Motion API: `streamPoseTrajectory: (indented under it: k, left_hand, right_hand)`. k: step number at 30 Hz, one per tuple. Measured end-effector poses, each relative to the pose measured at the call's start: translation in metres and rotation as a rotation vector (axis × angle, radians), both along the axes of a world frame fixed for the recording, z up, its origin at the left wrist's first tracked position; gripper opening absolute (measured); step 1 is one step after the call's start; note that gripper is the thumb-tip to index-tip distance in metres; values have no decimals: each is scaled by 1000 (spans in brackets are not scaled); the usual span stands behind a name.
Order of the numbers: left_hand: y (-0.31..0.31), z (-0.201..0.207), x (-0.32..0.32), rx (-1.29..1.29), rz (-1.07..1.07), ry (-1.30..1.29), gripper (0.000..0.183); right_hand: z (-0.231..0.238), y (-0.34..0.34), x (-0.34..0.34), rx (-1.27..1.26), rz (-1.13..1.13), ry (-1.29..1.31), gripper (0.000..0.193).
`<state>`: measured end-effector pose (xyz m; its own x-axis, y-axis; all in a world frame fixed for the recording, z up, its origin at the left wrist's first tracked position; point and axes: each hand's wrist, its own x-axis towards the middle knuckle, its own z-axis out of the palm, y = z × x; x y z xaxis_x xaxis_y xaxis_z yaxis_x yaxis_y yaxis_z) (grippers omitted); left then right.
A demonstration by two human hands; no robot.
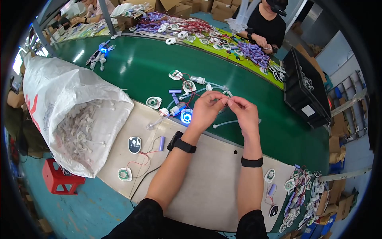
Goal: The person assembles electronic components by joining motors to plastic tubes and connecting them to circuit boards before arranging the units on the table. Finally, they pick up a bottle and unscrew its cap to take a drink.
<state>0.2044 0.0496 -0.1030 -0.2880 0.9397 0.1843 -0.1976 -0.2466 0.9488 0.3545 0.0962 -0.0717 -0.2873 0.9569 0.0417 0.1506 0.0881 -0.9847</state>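
Above the green belt, my left hand point(207, 110) and my right hand point(244, 113) meet fingertip to fingertip, both pinched closed. Whatever lies between the fingers is too small and covered to name. A white curved tube end point(227, 93) shows just behind the fingertips. Left of my left hand is a cluster of parts: a round board glowing blue point(186, 116), a white-cased circuit board point(153, 102), purple battery cells point(174, 92) and a clear pump-like cylinder point(177, 108). Under my right hand a pale flexible tube point(234, 122) lies on the belt.
An open white sack point(75, 79) of clear plastic parts stands left. On the beige board point(195, 175) lies a wired panel point(135, 145). Piled assemblies point(296, 199) sit at right, near a black crate point(304, 89). A co-worker point(268, 24) works across the green belt point(139, 55).
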Motion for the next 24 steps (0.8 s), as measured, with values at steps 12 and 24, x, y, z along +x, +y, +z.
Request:
streamPoseTrajectory:
  k: [12, 24]
  left_hand:
    - [-4, 14, -6, -178, 33, -371, 40]
    - [-2, 10, -3, -131, 6, -337, 41]
  right_hand:
    - [-16, -5, -17, 320, -138, -130, 12]
    - [-4, -12, -22, 449, -171, -184, 11]
